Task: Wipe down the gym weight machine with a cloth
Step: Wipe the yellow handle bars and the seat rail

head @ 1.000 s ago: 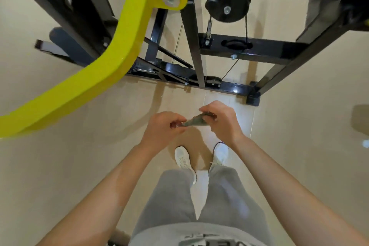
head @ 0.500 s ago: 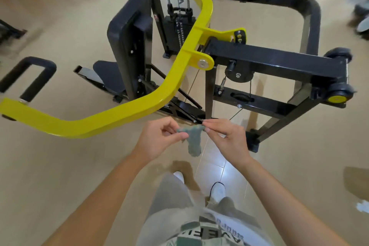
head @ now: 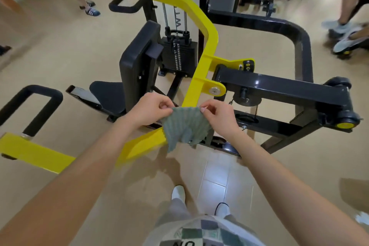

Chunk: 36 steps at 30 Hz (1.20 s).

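Pinching the cloth [head: 184, 126] at its top corners: left hand [head: 148, 109] and right hand [head: 216, 115]. Cloth hangs spread between them, in front of the machine's yellow arm [head: 201, 62].

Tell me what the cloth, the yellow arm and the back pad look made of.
Cloth: soft ribbed textile, grey-green, probably microfibre; it drapes and folds. Yellow arm: likely painted steel, glossy, flat-sided, bolted. Back pad: seemingly black vinyl over padding; smooth, rounded edges.

Head-worn wide view, forward and down
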Each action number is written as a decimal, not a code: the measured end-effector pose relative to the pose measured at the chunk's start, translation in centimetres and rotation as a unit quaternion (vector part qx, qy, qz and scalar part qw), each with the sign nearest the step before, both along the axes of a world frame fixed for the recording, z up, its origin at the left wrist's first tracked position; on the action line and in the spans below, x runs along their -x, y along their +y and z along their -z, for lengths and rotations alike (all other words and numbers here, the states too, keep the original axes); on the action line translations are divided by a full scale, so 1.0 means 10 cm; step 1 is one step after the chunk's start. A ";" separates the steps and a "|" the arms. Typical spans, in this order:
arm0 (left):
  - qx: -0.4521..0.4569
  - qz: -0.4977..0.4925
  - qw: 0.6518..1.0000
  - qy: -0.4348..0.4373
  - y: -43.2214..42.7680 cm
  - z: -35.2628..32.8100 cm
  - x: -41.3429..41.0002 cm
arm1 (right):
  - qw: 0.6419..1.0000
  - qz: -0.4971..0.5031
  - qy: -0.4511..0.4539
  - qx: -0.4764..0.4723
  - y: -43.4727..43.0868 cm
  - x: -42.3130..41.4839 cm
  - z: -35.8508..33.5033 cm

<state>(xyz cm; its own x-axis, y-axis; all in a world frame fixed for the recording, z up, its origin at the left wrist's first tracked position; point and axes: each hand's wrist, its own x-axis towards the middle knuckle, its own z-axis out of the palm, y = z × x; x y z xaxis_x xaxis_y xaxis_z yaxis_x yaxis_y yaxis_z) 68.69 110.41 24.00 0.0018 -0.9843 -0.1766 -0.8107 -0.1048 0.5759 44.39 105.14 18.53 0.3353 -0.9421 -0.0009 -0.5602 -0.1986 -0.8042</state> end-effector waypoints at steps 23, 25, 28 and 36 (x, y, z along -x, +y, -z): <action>-0.026 -0.011 0.978 0.207 -0.47 0.94 0.13 | 0.955 0.153 -0.198 -0.160 0.29 -0.60 0.54; -0.012 -0.007 0.983 0.181 -0.55 0.99 0.19 | 0.960 0.131 -0.191 -0.159 0.16 -0.62 0.56; -0.027 -0.040 0.985 0.163 -0.70 0.98 0.23 | 0.956 0.127 -0.198 -0.177 -0.09 -0.61 0.56; -0.066 -0.082 0.971 0.213 -1.21 0.99 0.27 | 0.943 0.133 -0.225 -0.208 -0.57 -0.66 0.62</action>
<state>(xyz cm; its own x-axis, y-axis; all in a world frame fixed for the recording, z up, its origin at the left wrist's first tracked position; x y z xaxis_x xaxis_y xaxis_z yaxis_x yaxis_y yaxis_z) 65.99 98.35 14.15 0.0559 -0.9453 -0.3213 -0.4674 -0.3091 0.8282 50.94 99.49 12.31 0.1428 -0.9424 -0.3024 -0.1291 0.2852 -0.9497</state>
